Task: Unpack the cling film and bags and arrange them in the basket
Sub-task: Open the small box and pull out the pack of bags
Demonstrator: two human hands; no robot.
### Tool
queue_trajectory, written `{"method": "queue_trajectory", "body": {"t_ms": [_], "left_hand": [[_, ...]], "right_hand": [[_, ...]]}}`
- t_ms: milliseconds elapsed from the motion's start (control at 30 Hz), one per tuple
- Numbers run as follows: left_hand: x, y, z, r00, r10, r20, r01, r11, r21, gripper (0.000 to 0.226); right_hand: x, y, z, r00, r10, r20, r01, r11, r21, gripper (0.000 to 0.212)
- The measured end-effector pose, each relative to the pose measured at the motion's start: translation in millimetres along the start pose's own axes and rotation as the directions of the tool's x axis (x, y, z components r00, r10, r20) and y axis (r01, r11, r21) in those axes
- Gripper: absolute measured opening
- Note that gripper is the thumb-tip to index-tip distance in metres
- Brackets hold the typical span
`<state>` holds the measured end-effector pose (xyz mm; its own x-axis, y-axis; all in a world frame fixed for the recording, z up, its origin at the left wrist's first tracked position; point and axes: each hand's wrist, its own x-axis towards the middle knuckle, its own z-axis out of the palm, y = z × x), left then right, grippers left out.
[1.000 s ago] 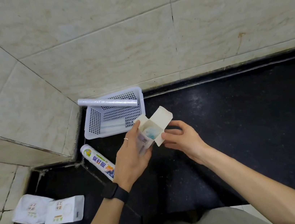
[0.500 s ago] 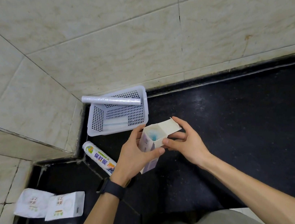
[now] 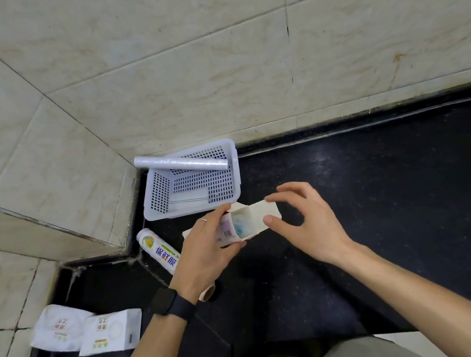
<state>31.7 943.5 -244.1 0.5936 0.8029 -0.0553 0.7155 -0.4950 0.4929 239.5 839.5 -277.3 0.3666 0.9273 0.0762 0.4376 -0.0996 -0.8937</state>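
near the basket (image 3: 235,175), left hand (image 3: 205,255) grips the open white box (image 3: 227,232), bluish roll (image 3: 239,226) inside; right hand (image 3: 310,225), relaxed, touches its flap (image 3: 265,213).

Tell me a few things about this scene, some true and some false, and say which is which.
1. A roll of film lies across the top of the white basket. True.
2. The left hand holds a small box with its flaps open. True.
3. The printed tube lies inside the basket. False: it lies on the dark counter, just in front of the basket.
4. The basket stands mid-counter, far from any wall. False: it sits in the corner against the tiled wall.
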Motion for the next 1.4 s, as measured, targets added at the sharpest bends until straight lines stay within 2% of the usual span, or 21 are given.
{"method": "queue_trajectory", "body": {"t_ms": [100, 267, 400, 533, 733, 867, 1000, 1100, 1267, 1400], "left_hand": [[4, 4, -2, 0.999, 0.027, 0.033, -0.027, 1.0, -0.004, 0.078], [9, 8, 0, 0.992, 0.016, 0.122, -0.018, 1.0, 0.014, 0.082], [11, 7, -1, 0.985, 0.001, 0.175, 0.003, 1.0, -0.023, 0.083], [12, 7, -1, 0.983, -0.005, 0.183, 0.015, 0.998, -0.055, 0.084], [15, 8, -2, 0.978, 0.005, 0.209, 0.002, 0.999, -0.032, 0.086], [17, 8, -1, 0.98, 0.024, 0.196, -0.029, 0.999, 0.021, 0.083], [17, 7, -3, 0.984, 0.022, 0.18, -0.029, 0.999, 0.035, 0.078], [14, 6, 0, 0.984, 0.026, 0.176, -0.033, 0.999, 0.04, 0.078], [15, 1, -3, 0.989, 0.01, 0.15, -0.025, 0.995, 0.096, 0.079], [15, 1, -5, 0.989, 0.036, 0.141, -0.055, 0.99, 0.134, 0.078]], "right_hand": [[3, -3, 10, 0.997, 0.009, 0.07, -0.003, 0.996, -0.09, 0.035], [8, -2, 24, 0.988, 0.045, 0.151, -0.027, 0.993, -0.117, 0.046], [15, -4, 21, 0.98, -0.028, 0.197, 0.046, 0.995, -0.086, 0.039], [20, -5, 12, 0.954, -0.109, 0.279, 0.144, 0.984, -0.108, 0.043], [31, -9, 9, 0.89, -0.263, 0.372, 0.361, 0.905, -0.226, 0.036], [36, -6, 21, 0.877, -0.279, 0.391, 0.399, 0.875, -0.273, 0.031], [30, 5, 33, 0.918, -0.238, 0.317, 0.316, 0.922, -0.223, 0.019], [26, 8, 34, 0.919, -0.206, 0.335, 0.293, 0.927, -0.235, 0.012], [22, 14, 22, 0.955, -0.129, 0.265, 0.194, 0.953, -0.234, 0.008], [21, 13, 16, 0.956, -0.092, 0.278, 0.153, 0.966, -0.206, 0.008]]}}
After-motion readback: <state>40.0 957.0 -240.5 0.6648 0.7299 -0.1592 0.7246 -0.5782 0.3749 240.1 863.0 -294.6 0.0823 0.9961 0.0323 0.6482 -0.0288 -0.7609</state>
